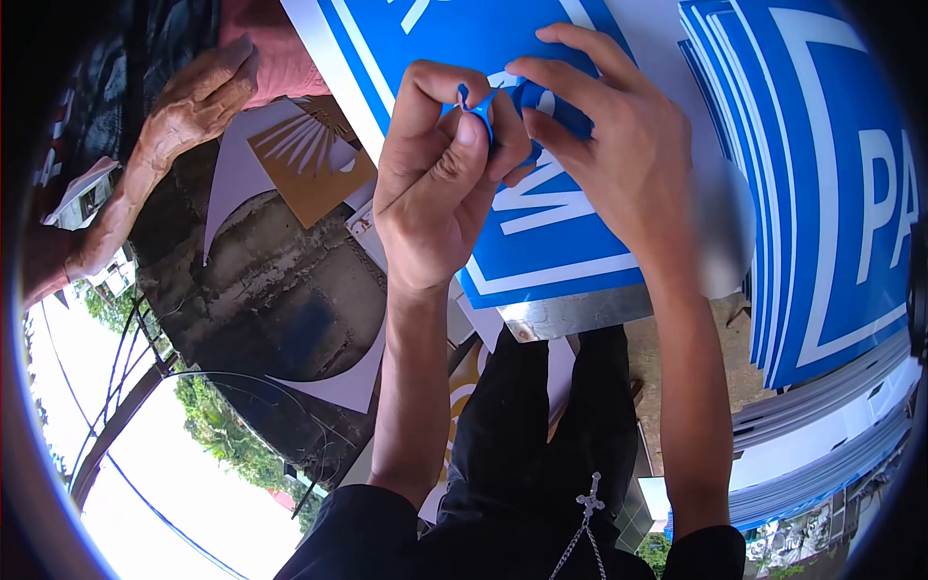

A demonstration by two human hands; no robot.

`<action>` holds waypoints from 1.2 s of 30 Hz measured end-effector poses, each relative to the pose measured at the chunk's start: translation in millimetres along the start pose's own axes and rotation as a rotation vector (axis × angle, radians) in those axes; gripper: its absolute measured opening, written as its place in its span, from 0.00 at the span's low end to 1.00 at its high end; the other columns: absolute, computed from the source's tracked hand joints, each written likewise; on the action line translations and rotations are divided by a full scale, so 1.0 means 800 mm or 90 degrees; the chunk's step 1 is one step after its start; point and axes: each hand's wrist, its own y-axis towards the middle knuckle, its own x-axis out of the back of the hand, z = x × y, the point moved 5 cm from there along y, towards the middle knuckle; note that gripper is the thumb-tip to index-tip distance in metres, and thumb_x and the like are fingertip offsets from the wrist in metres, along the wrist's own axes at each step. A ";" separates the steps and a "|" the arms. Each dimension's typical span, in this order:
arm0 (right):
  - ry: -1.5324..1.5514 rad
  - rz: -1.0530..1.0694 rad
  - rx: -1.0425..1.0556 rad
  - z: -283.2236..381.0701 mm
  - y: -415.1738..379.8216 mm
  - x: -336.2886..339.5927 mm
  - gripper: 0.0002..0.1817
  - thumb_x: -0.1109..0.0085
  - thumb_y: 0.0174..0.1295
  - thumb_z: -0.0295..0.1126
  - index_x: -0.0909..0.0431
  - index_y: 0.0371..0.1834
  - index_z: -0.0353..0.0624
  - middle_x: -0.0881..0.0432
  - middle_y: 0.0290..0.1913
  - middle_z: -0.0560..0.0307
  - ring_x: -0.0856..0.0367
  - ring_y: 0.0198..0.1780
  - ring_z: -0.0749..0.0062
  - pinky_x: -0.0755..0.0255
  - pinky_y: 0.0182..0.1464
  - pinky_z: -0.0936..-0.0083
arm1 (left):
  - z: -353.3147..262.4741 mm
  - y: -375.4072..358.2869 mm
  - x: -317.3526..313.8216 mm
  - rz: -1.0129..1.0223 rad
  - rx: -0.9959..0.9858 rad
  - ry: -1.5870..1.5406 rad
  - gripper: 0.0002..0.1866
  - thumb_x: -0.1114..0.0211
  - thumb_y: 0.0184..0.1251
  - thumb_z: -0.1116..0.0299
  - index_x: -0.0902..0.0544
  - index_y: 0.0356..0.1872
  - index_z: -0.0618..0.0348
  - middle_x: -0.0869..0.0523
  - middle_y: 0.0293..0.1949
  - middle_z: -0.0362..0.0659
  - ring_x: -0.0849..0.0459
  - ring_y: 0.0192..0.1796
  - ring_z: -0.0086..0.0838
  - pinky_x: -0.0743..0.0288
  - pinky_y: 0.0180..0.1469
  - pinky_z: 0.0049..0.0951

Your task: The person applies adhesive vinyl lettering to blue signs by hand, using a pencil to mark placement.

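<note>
My left hand (440,169) is closed in a fist, thumb pressed on a crumpled blue strip of film (481,104) whose ends poke out above it. Close beside it, my right hand (623,145) is open, fingers curved and apart, with a dark blue curl of the film near its thumb and forefinger. Both hands are over a blue sign (570,259) with white letters and a white border line. The hands cover part of its lettering.
A stack of blue signs (846,193) with white lettering stands at the right. At the upper left is another person's hand (198,101), near a gold and white panel (304,159). White cut sheets (237,179) lie beside it.
</note>
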 end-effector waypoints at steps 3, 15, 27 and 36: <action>-0.005 -0.006 -0.013 0.001 -0.001 -0.002 0.15 0.28 0.57 0.36 0.13 0.48 0.54 0.18 0.60 0.60 0.10 0.37 0.66 0.18 0.39 0.75 | 0.000 -0.005 -0.001 0.002 -0.001 0.016 0.07 0.50 0.79 0.67 0.33 0.48 0.57 0.34 0.26 0.39 0.38 0.30 0.22 0.41 0.34 0.25; 0.188 0.015 -0.011 -0.007 -0.002 0.007 0.06 0.29 0.55 0.27 0.12 0.36 0.40 0.13 0.44 0.57 0.11 0.36 0.66 0.20 0.38 0.78 | -0.009 -0.018 -0.007 -0.091 -0.015 0.016 0.07 0.51 0.80 0.68 0.33 0.49 0.59 0.32 0.25 0.39 0.38 0.28 0.21 0.40 0.33 0.23; 0.336 0.010 -0.031 -0.005 -0.009 0.030 0.09 0.28 0.51 0.31 0.19 0.27 0.39 0.15 0.33 0.54 0.20 0.26 0.73 0.25 0.31 0.80 | -0.004 -0.052 -0.005 -0.250 -0.025 0.030 0.04 0.50 0.78 0.71 0.31 0.46 0.58 0.27 0.33 0.44 0.28 0.35 0.23 0.25 0.39 0.26; 0.604 -0.006 -0.178 0.030 -0.049 0.040 0.15 0.31 0.55 0.28 0.31 0.21 0.38 0.22 0.30 0.58 0.28 0.27 0.81 0.38 0.27 0.80 | 0.015 -0.080 -0.047 -0.274 0.054 0.082 0.05 0.40 0.69 0.83 0.24 0.42 0.66 0.28 0.53 0.46 0.23 0.48 0.24 0.22 0.49 0.28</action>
